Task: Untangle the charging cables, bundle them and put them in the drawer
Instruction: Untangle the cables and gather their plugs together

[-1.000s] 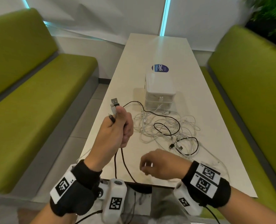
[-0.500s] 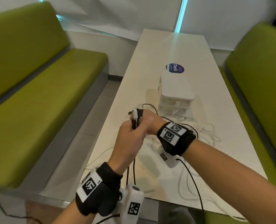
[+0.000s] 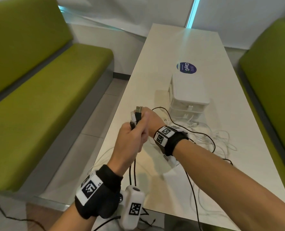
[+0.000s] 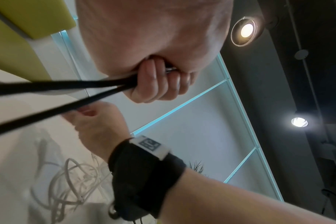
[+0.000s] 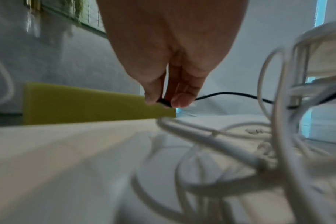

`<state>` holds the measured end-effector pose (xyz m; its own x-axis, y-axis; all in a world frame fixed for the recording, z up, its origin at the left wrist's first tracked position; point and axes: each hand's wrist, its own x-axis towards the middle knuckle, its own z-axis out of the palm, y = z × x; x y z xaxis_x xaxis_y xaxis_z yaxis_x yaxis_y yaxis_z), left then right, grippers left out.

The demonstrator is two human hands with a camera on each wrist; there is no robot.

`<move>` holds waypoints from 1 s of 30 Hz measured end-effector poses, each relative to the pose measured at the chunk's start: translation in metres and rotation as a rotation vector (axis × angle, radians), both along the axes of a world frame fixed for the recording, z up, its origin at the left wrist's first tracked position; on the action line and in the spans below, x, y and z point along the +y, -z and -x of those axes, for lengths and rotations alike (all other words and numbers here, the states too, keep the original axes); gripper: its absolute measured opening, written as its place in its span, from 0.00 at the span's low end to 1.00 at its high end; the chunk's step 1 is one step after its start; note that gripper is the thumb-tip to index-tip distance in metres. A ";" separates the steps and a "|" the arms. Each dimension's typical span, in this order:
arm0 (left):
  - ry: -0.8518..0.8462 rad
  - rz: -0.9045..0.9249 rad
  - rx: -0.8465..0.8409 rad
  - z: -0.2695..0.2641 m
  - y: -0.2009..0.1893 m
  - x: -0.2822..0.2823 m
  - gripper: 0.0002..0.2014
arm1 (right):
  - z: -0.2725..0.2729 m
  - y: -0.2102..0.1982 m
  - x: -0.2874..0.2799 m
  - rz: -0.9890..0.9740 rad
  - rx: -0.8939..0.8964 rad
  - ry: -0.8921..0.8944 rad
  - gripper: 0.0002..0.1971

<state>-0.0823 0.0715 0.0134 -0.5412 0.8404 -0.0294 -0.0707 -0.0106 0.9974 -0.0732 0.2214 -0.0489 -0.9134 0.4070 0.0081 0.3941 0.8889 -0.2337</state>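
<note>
The left hand [image 3: 131,140] is clenching its grip round the black cable [image 3: 133,170] and plug ends above the counter [image 3: 248,172], likely anchoring them, while the right hand [image 3: 151,118] is pinching another black stretch beside them, apparently feeding it from the white tangle [image 3: 221,139] near the drawer unit [image 3: 188,90].

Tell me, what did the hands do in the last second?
The right hand rose from near the table's front edge to the left hand and pinched the black cable by its plug. The left hand kept gripping the cable ends. The white cables and drawer box stayed on the table.
</note>
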 end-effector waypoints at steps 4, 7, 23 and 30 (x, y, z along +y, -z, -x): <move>-0.054 -0.036 0.029 -0.007 -0.007 -0.008 0.27 | -0.015 -0.025 -0.010 0.102 0.314 0.077 0.03; -0.165 -0.082 -0.014 -0.016 -0.008 -0.012 0.22 | -0.048 -0.061 -0.027 0.269 0.633 0.075 0.04; -0.076 -0.181 0.316 -0.073 -0.021 -0.024 0.25 | -0.151 -0.105 -0.079 0.801 0.936 0.152 0.09; -0.064 -0.226 0.216 -0.082 -0.027 -0.025 0.25 | -0.171 -0.080 -0.081 0.981 0.667 0.006 0.16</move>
<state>-0.0007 0.0468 0.0409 -0.5667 0.7764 0.2758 0.1508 -0.2314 0.9611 0.0974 0.1406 0.0313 -0.8452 0.5087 0.1637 -0.0601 0.2140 -0.9750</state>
